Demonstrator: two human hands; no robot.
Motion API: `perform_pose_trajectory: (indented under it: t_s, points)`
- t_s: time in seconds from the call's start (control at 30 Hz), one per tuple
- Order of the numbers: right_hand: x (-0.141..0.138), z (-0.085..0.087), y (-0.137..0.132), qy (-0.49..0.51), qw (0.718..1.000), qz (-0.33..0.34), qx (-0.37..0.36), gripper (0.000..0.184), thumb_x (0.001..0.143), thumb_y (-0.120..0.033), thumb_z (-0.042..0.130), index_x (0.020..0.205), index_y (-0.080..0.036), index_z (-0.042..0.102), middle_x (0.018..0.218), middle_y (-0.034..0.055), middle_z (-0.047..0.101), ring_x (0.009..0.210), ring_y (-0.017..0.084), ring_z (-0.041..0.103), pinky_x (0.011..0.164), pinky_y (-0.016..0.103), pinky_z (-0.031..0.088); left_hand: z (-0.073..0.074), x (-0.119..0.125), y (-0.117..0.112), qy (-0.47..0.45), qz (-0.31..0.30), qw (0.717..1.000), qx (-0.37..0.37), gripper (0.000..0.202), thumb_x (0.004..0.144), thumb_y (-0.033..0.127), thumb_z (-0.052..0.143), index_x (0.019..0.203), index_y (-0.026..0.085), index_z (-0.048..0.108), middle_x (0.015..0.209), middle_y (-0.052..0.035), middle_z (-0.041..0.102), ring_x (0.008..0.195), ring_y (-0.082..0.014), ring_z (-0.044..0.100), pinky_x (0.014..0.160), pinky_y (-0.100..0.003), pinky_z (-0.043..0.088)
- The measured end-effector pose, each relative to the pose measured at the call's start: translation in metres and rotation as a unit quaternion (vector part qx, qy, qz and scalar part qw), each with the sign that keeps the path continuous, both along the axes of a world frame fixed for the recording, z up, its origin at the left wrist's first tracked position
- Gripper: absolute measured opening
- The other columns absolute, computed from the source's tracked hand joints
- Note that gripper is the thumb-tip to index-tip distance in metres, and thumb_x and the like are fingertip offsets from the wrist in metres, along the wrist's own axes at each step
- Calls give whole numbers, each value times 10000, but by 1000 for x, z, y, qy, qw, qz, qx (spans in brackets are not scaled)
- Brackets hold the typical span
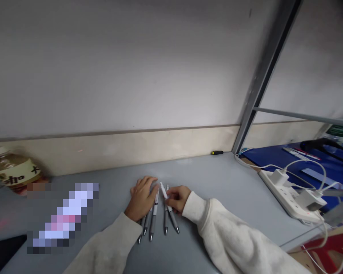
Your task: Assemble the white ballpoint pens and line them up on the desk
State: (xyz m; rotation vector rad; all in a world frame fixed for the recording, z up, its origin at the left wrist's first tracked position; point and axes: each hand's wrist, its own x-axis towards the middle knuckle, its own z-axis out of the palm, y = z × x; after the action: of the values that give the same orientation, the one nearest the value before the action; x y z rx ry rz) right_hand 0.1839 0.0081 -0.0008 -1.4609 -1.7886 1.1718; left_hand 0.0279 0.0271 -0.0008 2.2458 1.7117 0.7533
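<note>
Several grey-and-white click pens (153,222) lie side by side on the grey desk (205,179), tips pointing toward me. My left hand (141,199) rests flat over the upper ends of the left pens, fingers stretched out. My right hand (177,198) is curled, its fingers pinching the white top end of one pen (169,208) in the right pair. Both arms wear cream sleeves.
A drink bottle (13,171) lies at the far left by the wall. A small screwdriver (217,152) sits at the back by a metal post (260,80). A white power strip (291,194) with chargers and cables lies at the right. A blurred patch covers something at the left front.
</note>
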Motion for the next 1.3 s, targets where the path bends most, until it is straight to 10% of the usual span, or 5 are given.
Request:
perform_pose_trajectory:
  t_s: [0.37,0.8,1.3]
  points:
    - [3,14,-7,-111,981,104,117,177,646,-96,550,751,-137,686,565,-32,513,515,84,422,527,189,348,-2,-5,4,21,-62,998,14,314,855,235,264,822,219,576,918,-44,631,945,-221,520,794,-386,353]
    - [7,8,-3,29,988,148,19,188,674,-170,582,828,-135,684,561,-44,526,511,70,393,496,179,331,-1,-4,3,16,-75,997,4,205,790,314,459,907,233,606,968,-44,614,960,-246,505,785,-392,360]
    - [9,4,12,229,970,-23,-79,204,543,-189,630,733,-149,566,532,-71,493,434,80,473,392,202,389,0,-3,2,14,-59,998,2,152,752,296,476,820,213,584,893,-36,610,932,-242,514,769,-374,371]
